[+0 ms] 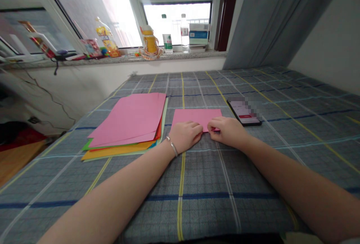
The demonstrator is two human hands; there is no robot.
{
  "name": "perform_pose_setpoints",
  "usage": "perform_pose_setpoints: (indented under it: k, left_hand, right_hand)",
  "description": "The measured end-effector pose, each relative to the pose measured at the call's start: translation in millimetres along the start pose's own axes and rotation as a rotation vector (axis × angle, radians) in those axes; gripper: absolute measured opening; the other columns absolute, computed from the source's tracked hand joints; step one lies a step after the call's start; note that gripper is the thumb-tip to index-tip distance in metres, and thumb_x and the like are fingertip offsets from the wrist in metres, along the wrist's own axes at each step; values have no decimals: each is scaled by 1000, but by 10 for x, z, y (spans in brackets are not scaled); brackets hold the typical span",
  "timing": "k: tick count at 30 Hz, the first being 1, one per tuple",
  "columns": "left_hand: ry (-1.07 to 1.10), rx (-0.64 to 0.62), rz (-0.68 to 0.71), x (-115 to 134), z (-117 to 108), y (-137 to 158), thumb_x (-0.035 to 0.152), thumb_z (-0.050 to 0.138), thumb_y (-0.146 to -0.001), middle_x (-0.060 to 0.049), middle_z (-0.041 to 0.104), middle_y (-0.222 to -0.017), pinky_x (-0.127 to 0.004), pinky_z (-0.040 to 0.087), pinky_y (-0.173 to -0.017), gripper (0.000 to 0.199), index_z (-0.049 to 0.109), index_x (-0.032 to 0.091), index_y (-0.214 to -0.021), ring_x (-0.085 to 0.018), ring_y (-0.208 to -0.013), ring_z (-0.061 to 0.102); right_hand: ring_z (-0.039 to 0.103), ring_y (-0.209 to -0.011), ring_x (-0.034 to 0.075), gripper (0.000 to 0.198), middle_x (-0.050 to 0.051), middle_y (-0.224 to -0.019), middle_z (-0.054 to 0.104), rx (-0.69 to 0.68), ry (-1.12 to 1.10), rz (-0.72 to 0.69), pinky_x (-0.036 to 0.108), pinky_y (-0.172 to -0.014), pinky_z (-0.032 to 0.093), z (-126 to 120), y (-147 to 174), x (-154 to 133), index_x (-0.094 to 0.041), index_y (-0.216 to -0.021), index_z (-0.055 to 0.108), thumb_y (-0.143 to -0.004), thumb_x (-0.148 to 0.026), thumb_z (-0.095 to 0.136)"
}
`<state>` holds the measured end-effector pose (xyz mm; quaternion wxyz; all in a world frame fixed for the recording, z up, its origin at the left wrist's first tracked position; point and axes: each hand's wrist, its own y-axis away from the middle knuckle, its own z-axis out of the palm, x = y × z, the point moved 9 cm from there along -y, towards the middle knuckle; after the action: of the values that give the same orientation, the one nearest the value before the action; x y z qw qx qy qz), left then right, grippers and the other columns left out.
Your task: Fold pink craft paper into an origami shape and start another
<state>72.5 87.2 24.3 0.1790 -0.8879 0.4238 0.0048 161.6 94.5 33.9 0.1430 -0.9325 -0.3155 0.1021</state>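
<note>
A sheet of pink paper (197, 115), seemingly folded since it is smaller than the stacked sheets, lies flat in front of me on the checked cloth. My left hand (186, 136), with a bracelet at the wrist, rests over its near left corner, fingers together and curled down at the near edge. Close beside it, my right hand (227, 130) has its thumb and fingers drawn together in a pinch at the near edge, towards the right corner. The left thumb is hidden under the hand.
To the left lies a stack of coloured paper (132, 118), pink on top, with orange and green edges showing. A phone (244, 112) with a lit screen lies to the right. Beyond the cloth, a windowsill (180, 57) holds several bottles, a yellow cup (151, 43) and a box (198, 34).
</note>
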Motion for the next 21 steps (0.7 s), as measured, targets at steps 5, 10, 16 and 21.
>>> perform_pose_setpoints:
  k: [5, 10, 16, 21]
  left_hand:
    - [36, 59, -68, -100, -60, 19, 26, 44, -93, -3, 68, -88, -26, 45, -67, 18, 60, 18, -88, -16, -82, 62]
    - [74, 85, -147, -212, -60, 40, 26, 45, -92, -2, 68, -89, -26, 44, -67, 16, 60, 20, -91, -16, -84, 63]
    - [122, 71, -207, -314, -21, 71, 23, 48, -90, -1, 67, -90, -25, 44, -67, 12, 60, 20, -92, -16, -83, 63]
    - [141, 68, -144, -249, -28, 60, 21, 49, -88, -2, 66, -88, -25, 45, -71, 10, 58, 19, -90, -16, -82, 62]
  right_hand:
    - [56, -70, 16, 10, 1, -78, 64, 39, -15, 86, 26, -61, 34, -151, 25, 177, -22, -75, 60, -79, -22, 51]
    - [59, -75, 16, 7, 1, -84, 66, 67, -41, 142, 26, -65, 37, -279, 55, 391, -22, -75, 59, -76, -21, 52]
    - [59, -72, 17, 5, 0, -80, 66, 70, -101, 207, 27, -64, 40, -349, 104, 670, -22, -76, 58, -75, -22, 54]
    - [62, -83, 19, 16, 4, -92, 68, 198, -130, 181, 29, -70, 44, -479, 112, 564, -22, -88, 62, -82, -37, 58]
